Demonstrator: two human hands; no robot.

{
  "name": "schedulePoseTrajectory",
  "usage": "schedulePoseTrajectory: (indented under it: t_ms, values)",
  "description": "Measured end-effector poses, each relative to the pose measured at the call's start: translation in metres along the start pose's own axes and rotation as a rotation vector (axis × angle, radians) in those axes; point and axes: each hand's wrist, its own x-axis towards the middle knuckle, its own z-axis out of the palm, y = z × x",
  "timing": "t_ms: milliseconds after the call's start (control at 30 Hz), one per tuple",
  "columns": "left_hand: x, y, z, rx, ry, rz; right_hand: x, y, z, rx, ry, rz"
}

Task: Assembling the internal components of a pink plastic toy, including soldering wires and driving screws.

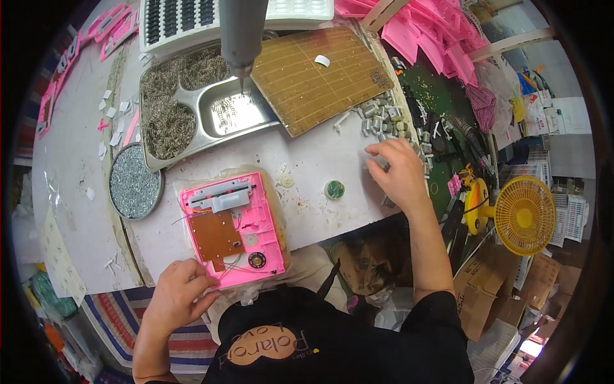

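Note:
A pink plastic housing lies open on the table in front of me, with a brown circuit board, thin wires and a grey strip inside it. My left hand rests at its near left corner, fingers touching the pink edge. My right hand reaches out to the right, fingers down on a small grey part beside a heap of small grey metal pieces. A hanging grey electric screwdriver points down over the table's far side.
A steel compartment tray holds springs. A round tin of screws sits left of the housing. A brown perforated board leans behind. Pink housings are piled far right. A yellow fan stands at the right edge.

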Motion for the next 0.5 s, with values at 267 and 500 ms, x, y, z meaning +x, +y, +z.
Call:
schedulePoseTrajectory:
  t_ms: [267,500]
  values:
    - [0.052,-0.009,-0.047,-0.024,0.192,-0.031,0.048,-0.016,0.044,-0.187,0.146,-0.274]
    - [0.185,-0.059,-0.063,0.256,0.399,0.008,0.057,-0.001,0.044,-0.031,0.172,-0.286]
